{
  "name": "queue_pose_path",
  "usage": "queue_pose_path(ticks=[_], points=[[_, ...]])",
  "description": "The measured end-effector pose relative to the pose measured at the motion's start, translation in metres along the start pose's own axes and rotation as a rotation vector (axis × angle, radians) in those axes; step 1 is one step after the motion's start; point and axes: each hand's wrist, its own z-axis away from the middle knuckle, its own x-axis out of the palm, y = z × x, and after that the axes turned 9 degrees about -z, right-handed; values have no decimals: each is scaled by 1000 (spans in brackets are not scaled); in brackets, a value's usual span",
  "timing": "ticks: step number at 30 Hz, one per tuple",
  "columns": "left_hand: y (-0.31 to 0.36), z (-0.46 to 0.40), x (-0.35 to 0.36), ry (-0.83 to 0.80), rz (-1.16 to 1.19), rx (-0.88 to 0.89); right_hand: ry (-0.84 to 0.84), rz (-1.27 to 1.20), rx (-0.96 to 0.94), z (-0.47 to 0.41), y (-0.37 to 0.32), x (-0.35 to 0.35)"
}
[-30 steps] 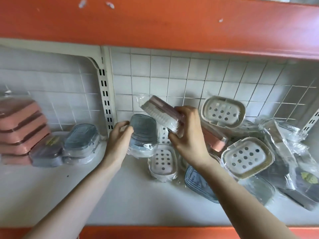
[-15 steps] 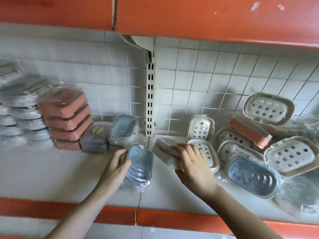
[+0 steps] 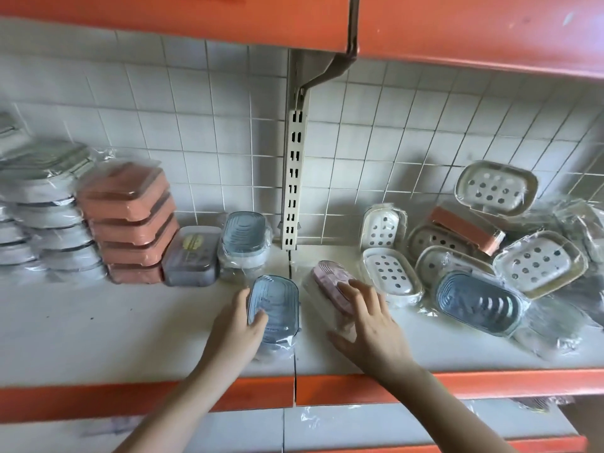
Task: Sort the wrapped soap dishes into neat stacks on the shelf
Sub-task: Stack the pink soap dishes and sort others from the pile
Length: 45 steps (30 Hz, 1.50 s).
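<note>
My left hand grips a wrapped blue soap dish that lies flat on the white shelf near its front edge. My right hand rests with spread fingers on a wrapped pink soap dish lying on the shelf just right of the seam. A neat stack of orange dishes stands at the left, with grey-white stacks beyond it. A grey dish and a short blue stack stand beside them.
A loose pile of wrapped dishes fills the right side: white perforated ones, a blue one, an orange one. A slotted upright divides the tiled back wall. An orange shelf hangs overhead.
Both hands came down from the pile toward the front of the shelf. The blue dish and the pink dish now lie flat on the shelf, and my right fingers have spread over the pink one.
</note>
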Motion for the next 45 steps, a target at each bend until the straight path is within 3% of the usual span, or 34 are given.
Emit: queue_pose_path(ticks=[7,10,14,20,32,45], points=[[9,5,6,65,-351,52,-5,-241,340,-24,-24,0],[20,5,11,135,-438,117,-66,-217,460,-40,-29,2],[32,-2,23,81,-537,75,-84,-164,500,-48,-32,7],[35,-1,31,158,-614,-42,67,-94,415,-36,-29,19],[33,12,32,270,-607,-121,55,-21,213,-28,-18,27],[27,23,9,348,-533,-167,-91,-302,237,-29,-21,10]])
